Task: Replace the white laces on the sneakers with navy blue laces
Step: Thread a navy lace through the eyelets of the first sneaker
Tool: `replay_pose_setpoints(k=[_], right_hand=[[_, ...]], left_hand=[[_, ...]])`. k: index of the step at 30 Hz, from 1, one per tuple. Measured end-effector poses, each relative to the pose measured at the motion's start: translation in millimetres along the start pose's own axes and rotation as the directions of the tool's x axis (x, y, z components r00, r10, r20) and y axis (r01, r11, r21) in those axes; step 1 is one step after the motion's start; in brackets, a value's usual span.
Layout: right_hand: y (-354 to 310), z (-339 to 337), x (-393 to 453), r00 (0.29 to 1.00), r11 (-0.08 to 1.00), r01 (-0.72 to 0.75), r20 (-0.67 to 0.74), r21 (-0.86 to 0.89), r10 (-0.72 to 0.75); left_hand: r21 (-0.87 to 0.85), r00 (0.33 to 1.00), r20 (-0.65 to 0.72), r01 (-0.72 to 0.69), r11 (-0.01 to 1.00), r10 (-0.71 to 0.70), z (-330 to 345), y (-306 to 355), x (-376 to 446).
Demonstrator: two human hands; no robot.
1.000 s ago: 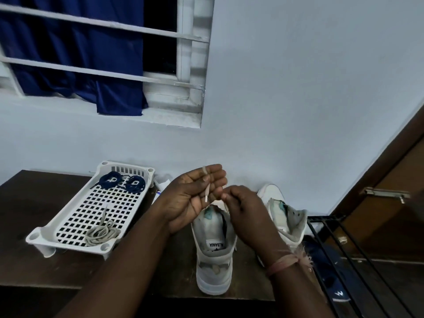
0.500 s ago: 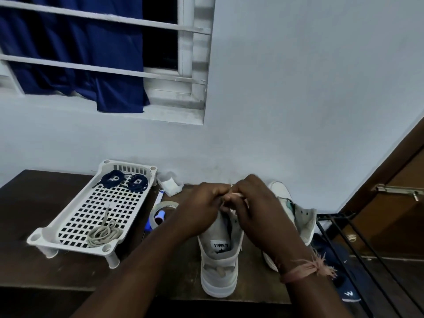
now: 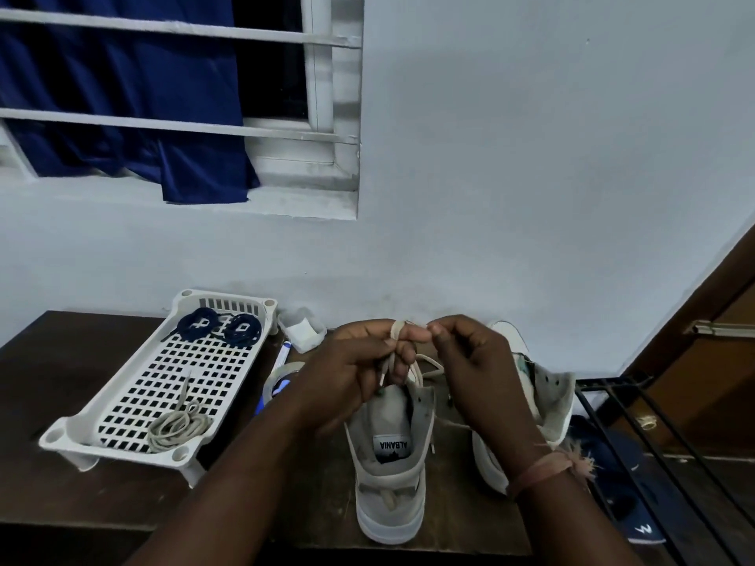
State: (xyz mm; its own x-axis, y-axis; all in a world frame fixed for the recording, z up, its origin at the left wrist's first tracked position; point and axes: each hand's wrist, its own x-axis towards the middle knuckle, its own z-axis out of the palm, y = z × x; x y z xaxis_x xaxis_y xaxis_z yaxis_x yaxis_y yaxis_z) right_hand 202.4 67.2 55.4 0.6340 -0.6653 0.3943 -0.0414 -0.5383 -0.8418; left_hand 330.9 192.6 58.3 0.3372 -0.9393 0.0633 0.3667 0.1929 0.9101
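Step in hand, by judgement: the removed off-white flat shoelace (image 3: 402, 353) is being wound into a bundle. The left hand (image 3: 359, 373) holds it looped round its fingers; the right hand (image 3: 465, 361), close at its 3 o'clock, pinches the lace. Both hover above the grey high-top sneaker (image 3: 392, 475) on the dark wooden tabletop (image 3: 61, 361). Two coiled navy blue laces (image 3: 220, 326) lie at 12 o'clock in the white perforated plastic tray (image 3: 122, 406), a bundled pale lace (image 3: 177, 426) at 6 o'clock. Next move likely calls for depositing this bundle there.

Pale blue painted wall (image 3: 531, 177); far left, white-barred window (image 3: 318, 96) with navy blue curtain (image 3: 122, 96); dark brown wooden table (image 3: 61, 361) near; brown wooden door (image 3: 715, 341) right.
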Motion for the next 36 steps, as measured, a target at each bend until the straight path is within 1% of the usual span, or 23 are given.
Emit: replay_pose_setpoints(k=[2,4,7,9,10,11,12,13,14,15,16,17,19,21,23,25,27,29,31,32,34,36], right_hand=[[3,9,-3,0.998,1.000,0.023,0.057,-0.017,-0.022],[1,18,-6,0.988,0.996,0.073,0.138,-0.056,-0.065],[-3,24,-9,0.954,0.956,0.191,0.271,-0.222,-0.127],[-5,22,-11,0.919,0.909,0.303,0.342,-0.287,-0.198],[-6,21,-12,0.903,0.891,0.346,0.362,-0.295,-0.231],[-10,20,-13,0.893,0.877,0.374,0.375,-0.303,-0.251],[-12,19,-14,0.885,0.860,0.400,0.380,-0.318,-0.271],[-13,17,-13,0.881,0.839,0.424,0.370,-0.340,-0.295],[-12,15,-11,0.886,0.824,0.432,0.344,-0.366,-0.311],[-11,12,-8,0.896,0.813,0.426,0.310,-0.397,-0.318],[-11,9,-5,0.905,0.799,0.417,0.276,-0.433,-0.323],[-10,5,-3,0.907,0.784,0.419,0.249,-0.458,-0.339],[-9,-2,-1,0.896,0.771,0.442,0.199,-0.458,-0.396],[-10,-8,-2,0.889,0.781,0.448,0.127,-0.435,-0.439],[-11,-10,-1,0.887,0.801,0.443,0.069,-0.404,-0.456],[-11,-8,-1,0.893,0.823,0.433,0.055,-0.368,-0.446],[-7,-3,0,0.919,0.876,0.384,0.029,-0.292,-0.393],[-3,3,2,0.950,0.931,0.310,0.017,-0.191,-0.313],[4,9,3,0.959,0.948,0.282,0.070,-0.146,-0.275],[7,13,2,0.955,0.946,0.289,0.114,-0.149,-0.274],[9,20,-3,0.937,0.932,0.311,0.225,-0.183,-0.268],[9,26,-8,0.910,0.916,0.327,0.339,-0.235,-0.238]], left_hand=[[-0.151,0.999,0.011,-0.034,0.988,0.036,0,5,-3],[-0.236,0.998,-0.026,-0.061,0.970,0.057,0,10,-3],[-0.284,0.973,-0.210,-0.156,0.946,0.098,-3,10,0],[-0.257,0.943,-0.305,-0.220,0.941,0.137,-5,9,3],[-0.210,0.932,-0.335,-0.219,0.953,0.141,-6,8,4],[-0.115,0.924,-0.356,-0.195,0.974,0.143,-5,8,4],[0.035,0.918,-0.368,-0.145,0.989,0.148,-4,7,3],[0.246,0.918,-0.357,-0.085,0.965,0.172,-3,5,2],[0.473,0.925,-0.315,-0.040,0.880,0.212,-2,2,0],[0.645,0.939,-0.247,-0.026,0.764,0.240,0,-2,-3],[0.745,0.951,-0.178,-0.036,0.666,0.251,1,-4,-6],[0.781,0.958,-0.141,-0.048,0.623,0.250,2,-6,-8],[0.734,0.964,-0.116,-0.078,0.675,0.238,5,-3,-10],[0.686,0.974,-0.100,-0.079,0.724,0.201,4,-1,-10],[0.667,0.990,-0.061,-0.053,0.743,0.126,1,-1,-10],[0.585,0.999,-0.002,-0.039,0.810,0.049,0,-2,-9],[0.387,0.999,0.042,-0.035,0.921,0.020,2,1,-8],[0.093,0.997,0.072,-0.021,0.995,0.015,5,5,-8],[-0.184,0.997,0.076,-0.013,0.983,0.027,7,10,-8],[-0.281,0.998,0.050,-0.022,0.959,0.038,7,13,-9],[-0.388,0.996,-0.064,-0.086,0.918,0.067,5,15,-7],[-0.385,0.975,-0.193,-0.179,0.905,0.111,1,14,-3]])
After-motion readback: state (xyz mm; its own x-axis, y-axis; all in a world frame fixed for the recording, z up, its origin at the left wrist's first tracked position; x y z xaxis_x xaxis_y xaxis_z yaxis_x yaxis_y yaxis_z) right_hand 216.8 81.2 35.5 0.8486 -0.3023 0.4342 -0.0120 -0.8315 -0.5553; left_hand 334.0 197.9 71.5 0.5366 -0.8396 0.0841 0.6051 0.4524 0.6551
